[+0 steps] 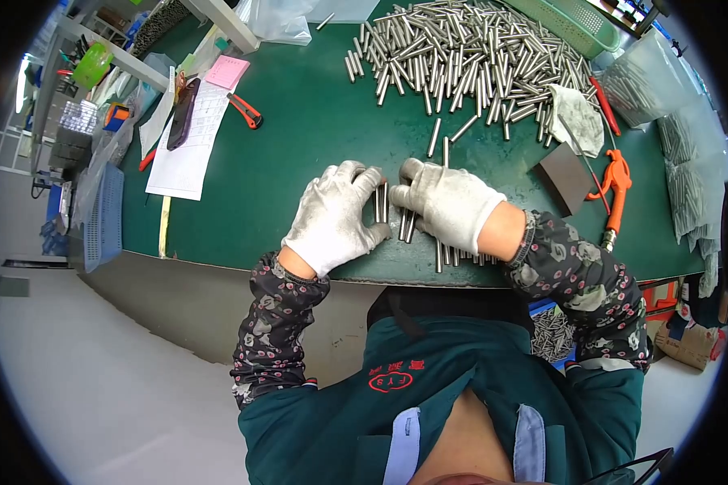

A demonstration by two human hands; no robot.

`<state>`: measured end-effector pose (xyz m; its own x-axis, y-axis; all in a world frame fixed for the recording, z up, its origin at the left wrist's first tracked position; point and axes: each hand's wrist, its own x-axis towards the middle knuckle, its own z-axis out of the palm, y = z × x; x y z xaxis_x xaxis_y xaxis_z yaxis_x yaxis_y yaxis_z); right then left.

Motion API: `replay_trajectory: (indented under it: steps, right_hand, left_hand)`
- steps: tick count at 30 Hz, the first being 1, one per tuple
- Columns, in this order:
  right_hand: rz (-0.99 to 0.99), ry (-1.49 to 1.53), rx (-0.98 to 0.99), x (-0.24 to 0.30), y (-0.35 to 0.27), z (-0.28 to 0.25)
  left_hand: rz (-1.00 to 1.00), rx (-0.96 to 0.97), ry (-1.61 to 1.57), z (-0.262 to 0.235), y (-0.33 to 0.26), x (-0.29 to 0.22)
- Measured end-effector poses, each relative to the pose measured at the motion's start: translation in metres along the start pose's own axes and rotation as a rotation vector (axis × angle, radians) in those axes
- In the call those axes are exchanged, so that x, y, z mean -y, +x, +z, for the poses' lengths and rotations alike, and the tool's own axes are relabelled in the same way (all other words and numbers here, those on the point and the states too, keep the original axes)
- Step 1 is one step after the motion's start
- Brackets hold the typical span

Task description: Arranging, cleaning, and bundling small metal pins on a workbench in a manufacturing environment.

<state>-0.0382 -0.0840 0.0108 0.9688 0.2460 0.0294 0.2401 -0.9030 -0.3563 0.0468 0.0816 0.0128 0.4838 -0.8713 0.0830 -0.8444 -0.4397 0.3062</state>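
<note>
Left hand [330, 213], gloved: thumb and fingers closed on the ends of a few upright-lying steel pins [382, 204] near the worktop's [299, 145] front edge. Right hand [451, 204], gloved, just beside: fingers curled over more pins; grip hidden, cannot tell. Pin heap [469, 61] beyond. Block [564, 179] and orange air gun [617, 182] to the right.

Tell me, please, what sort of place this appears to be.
Probably a factory or metal-parts workshop: a heap of shiny, cylindrical metal pins lies on a green-topped workbench, with an orange, pistol-shaped air gun toward the right.
</note>
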Motion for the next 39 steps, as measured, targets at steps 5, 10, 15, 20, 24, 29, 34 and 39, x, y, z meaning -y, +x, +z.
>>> replay_trajectory:
  steps: [5, 10, 15, 20, 24, 29, 34, 39]
  right_hand:
    - [-0.083, -0.032, 0.039, -0.002, 0.000, -0.002]
    - [-0.134, 0.032, -0.014, -0.003, -0.001, -0.004]
    - [-0.238, -0.139, -0.109, 0.011, 0.011, 0.005]
    - [-0.267, -0.285, -0.036, 0.009, 0.016, -0.006]
    - [-0.025, -0.122, -0.180, -0.003, -0.019, -0.038]
    - [0.591, -0.100, -0.269, -0.012, -0.098, -0.044]
    - [0.863, -0.218, -0.359, -0.005, -0.150, -0.025]
    - [0.728, 0.027, -0.337, -0.010, -0.154, -0.009]
  left_hand:
    - [0.058, 0.009, -0.006, -0.003, -0.006, 0.002]
    - [0.023, 0.160, -0.221, 0.001, -0.016, 0.002]
    - [-0.020, 0.085, -0.164, 0.003, -0.020, -0.003]
    - [-0.073, 0.196, -0.135, -0.004, -0.018, -0.003]
    - [-0.034, 0.077, -0.210, 0.007, -0.022, -0.005]
    - [0.021, 0.143, -0.283, 0.017, -0.011, -0.025]
    - [0.042, 0.083, -0.223, 0.019, -0.002, -0.042]
    - [0.097, 0.137, -0.188, 0.022, -0.003, -0.054]
